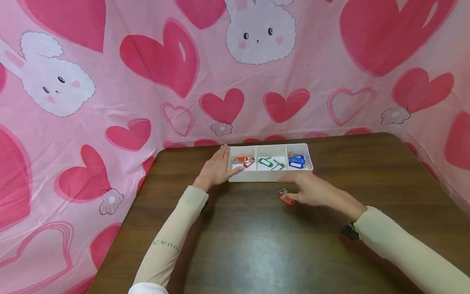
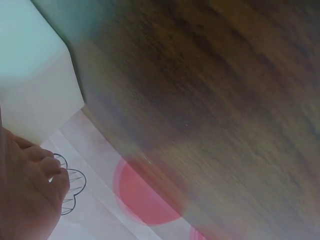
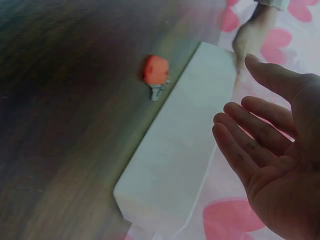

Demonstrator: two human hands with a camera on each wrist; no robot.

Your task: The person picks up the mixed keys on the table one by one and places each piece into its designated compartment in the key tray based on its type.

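Note:
A white three-compartment box [image 1: 253, 176] stands toward the back of the table. My left hand [image 1: 216, 168] lies flat along the box's left end, fingers straight and thumb across the front corner; the left wrist view shows its fingers [image 2: 47, 167] against the white wall. In front of the box lies a key with an orange tag [image 3: 156, 70]. My right hand [image 1: 308, 188] hovers by the box's front right, its thumb overlapping the orange tag in the head view. The right wrist view shows that hand spread with nothing in it, apart from the key.
In the box, keys with orange tags [image 1: 240, 159] fill the left compartment, green-tagged keys [image 1: 266, 162] the middle one, and blue-tagged keys [image 1: 296, 159] the right one. The brown wooden table [image 1: 235, 245] meets a pink heart-print cloth [image 1: 139, 102] behind and at the sides.

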